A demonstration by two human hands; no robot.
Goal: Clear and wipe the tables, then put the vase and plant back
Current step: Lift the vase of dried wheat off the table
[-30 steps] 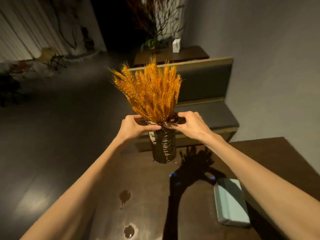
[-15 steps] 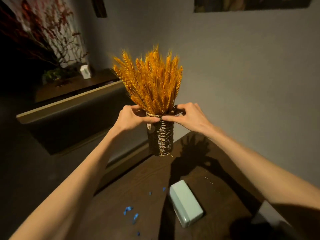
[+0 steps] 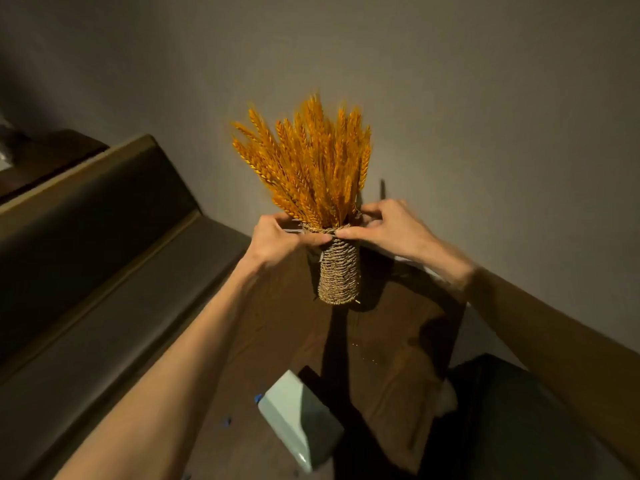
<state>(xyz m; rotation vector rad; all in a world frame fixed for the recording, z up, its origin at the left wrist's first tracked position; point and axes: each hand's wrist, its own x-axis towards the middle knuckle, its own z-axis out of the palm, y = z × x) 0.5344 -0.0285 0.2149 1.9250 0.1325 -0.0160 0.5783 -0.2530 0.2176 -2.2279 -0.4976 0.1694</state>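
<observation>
Grip, left: my left hand [image 3: 277,239] pinches the rim of the vase [image 3: 338,271] from its left side; thumb laid along the rim towards the middle, fingers curled behind it; clenched on the vase.
Grip, right: my right hand [image 3: 391,228] holds the same rim from the right; forefinger and thumb tip almost meet my left thumb at the front of the rim, the other fingers arched over the back edge; closed on the vase.
Arms: both forearms bare and stretched forward, converging on the vase; the left comes up from the lower left, the right from the lower right, in shadow.
Vase: rope-wound cylinder, upright; its base at or just above the far end of the table [image 3: 388,348], close to the wall [image 3: 485,98]; whether it bears on the wood I cannot tell.
Plant: orange wheat stalks [image 3: 308,161] stand in the vase, fanning upward and slightly left between my hands.
Table: dark wood; a pale green box [image 3: 294,417] lies near my end, well apart from the vase; small blue scraps [image 3: 258,398] beside the box.
Surroundings: a cushioned bench [image 3: 104,271] runs along the left of the table.
</observation>
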